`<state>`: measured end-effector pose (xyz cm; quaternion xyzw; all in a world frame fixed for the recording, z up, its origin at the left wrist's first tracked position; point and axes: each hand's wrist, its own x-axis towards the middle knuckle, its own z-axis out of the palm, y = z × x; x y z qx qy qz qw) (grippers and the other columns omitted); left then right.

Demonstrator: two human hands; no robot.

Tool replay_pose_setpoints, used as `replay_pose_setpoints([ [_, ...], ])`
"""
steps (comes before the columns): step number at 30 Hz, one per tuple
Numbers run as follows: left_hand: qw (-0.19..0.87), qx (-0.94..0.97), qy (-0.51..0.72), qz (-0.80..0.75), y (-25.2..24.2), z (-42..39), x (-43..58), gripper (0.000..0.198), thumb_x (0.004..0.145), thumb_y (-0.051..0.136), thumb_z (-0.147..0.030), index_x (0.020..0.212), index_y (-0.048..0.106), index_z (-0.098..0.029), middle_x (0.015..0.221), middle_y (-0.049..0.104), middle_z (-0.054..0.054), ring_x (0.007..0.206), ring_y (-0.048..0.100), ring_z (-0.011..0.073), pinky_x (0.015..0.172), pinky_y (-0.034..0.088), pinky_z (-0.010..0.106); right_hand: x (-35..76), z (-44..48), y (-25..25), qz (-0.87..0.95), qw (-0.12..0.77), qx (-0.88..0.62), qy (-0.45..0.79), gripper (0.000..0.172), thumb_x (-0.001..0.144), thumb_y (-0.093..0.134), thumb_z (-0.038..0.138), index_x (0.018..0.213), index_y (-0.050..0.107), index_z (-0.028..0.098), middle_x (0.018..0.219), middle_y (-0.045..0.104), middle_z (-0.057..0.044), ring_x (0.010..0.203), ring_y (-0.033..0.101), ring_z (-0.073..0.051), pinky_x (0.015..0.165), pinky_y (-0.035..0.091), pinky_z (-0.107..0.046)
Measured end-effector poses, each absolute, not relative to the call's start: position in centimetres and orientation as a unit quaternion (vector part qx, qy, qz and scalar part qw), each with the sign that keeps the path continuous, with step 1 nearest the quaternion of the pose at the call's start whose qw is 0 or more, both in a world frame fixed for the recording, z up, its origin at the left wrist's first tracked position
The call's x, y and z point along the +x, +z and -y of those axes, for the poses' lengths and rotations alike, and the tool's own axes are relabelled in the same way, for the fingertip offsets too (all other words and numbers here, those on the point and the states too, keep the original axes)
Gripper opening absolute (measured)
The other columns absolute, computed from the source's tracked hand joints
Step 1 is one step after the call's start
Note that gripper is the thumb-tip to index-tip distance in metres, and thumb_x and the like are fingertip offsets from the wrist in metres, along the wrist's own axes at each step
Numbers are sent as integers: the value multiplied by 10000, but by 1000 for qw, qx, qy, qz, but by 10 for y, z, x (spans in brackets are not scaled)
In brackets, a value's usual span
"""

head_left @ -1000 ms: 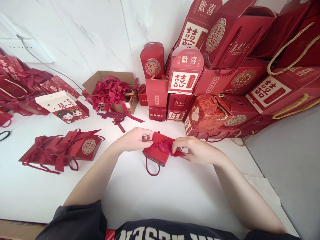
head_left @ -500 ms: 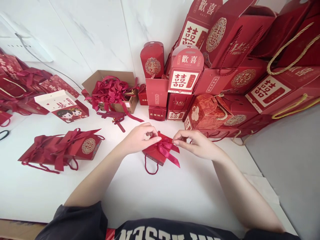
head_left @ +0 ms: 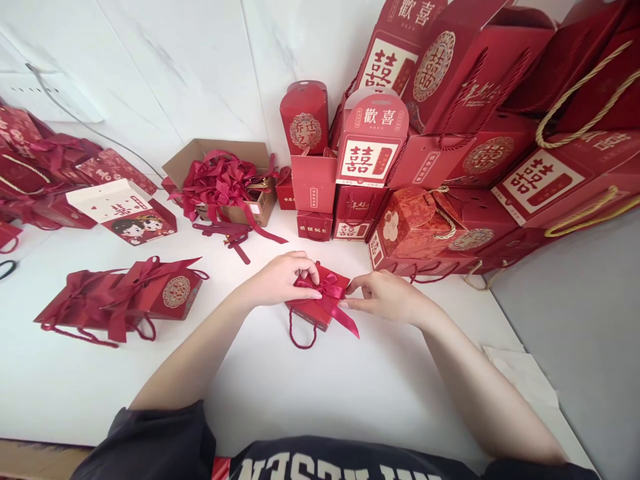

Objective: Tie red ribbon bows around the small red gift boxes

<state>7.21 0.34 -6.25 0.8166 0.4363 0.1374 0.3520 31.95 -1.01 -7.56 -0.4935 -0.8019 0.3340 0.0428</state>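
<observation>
A small red gift bag point(head_left: 314, 312) lies flat on the white table point(head_left: 300, 393) in front of me, with a cord handle looping toward me. A red satin ribbon bow point(head_left: 331, 295) sits on top of it, one tail trailing to the lower right. My left hand point(head_left: 283, 278) rests on the bag's left side, fingers curled and pinching the left loop of the bow. My right hand point(head_left: 383, 295) pinches the bow's right side with thumb and forefinger.
Finished red bags with bows point(head_left: 125, 297) lie at the left. An open cardboard box of red ribbons point(head_left: 223, 180) stands behind. Stacked red gift boxes and bags point(head_left: 450, 133) fill the back right. More bags point(head_left: 120, 213) lie at far left.
One second ago both hands were pulling the ribbon ends apart. They then loosened, the bow took shape, and now both hands pinch its loops closer together on the bag.
</observation>
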Motion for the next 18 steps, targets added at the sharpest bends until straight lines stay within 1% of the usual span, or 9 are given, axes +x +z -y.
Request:
replay_pose_setpoints([
  [4, 381, 800, 146, -440, -64, -4, 71, 194, 869, 571, -368, 863, 670, -201, 904, 538, 15, 762, 536, 125, 659, 420, 246, 321, 9, -78, 817, 64, -446, 359, 198, 888, 548, 379, 874, 708, 264, 548, 511, 48, 503, 439, -111, 510, 294, -231],
  [6, 372, 797, 149, -451, -65, -3, 72, 204, 864, 576, -378, 857, 671, -198, 889, 534, 15, 745, 532, 126, 645, 415, 249, 321, 11, -78, 824, 81, -442, 346, 161, 886, 545, 344, 851, 669, 248, 567, 523, 54, 511, 443, -108, 514, 296, -227],
  [8, 356, 804, 151, -452, -66, -4, 73, 200, 849, 599, -380, 843, 676, -196, 877, 543, 13, 754, 536, 132, 681, 423, 261, 319, 14, -78, 820, 103, -470, 311, 102, 855, 589, 335, 878, 611, 238, 598, 566, 59, 526, 475, -113, 515, 289, -225],
  [10, 348, 812, 150, -444, -66, -4, 73, 183, 839, 616, -368, 836, 684, -198, 874, 556, 12, 782, 544, 138, 726, 430, 271, 317, 16, -79, 813, 122, -496, 279, 153, 824, 630, 314, 936, 558, 239, 634, 604, 62, 549, 512, -120, 520, 283, -221],
  [12, 345, 819, 148, -434, -66, -5, 73, 166, 826, 636, -360, 840, 689, -203, 868, 559, 8, 806, 549, 142, 753, 432, 273, 314, 18, -80, 819, 133, -487, 273, 211, 818, 634, 275, 998, 527, 250, 653, 612, 67, 558, 526, -121, 528, 285, -214],
  [15, 339, 827, 146, -425, -67, -6, 72, 166, 796, 677, -362, 854, 685, -206, 858, 550, 0, 800, 547, 140, 753, 431, 269, 311, 21, -81, 851, 139, -435, 260, 189, 843, 574, 200, 1017, 537, 266, 664, 598, 65, 542, 501, -111, 540, 284, -210],
  [18, 333, 828, 143, -427, -68, -6, 71, 170, 788, 688, -362, 847, 679, -203, 859, 544, 1, 770, 536, 136, 723, 427, 266, 312, 24, -79, 873, 133, -408, 231, 129, 849, 542, 166, 941, 559, 255, 638, 574, 58, 517, 454, -110, 539, 272, -218],
])
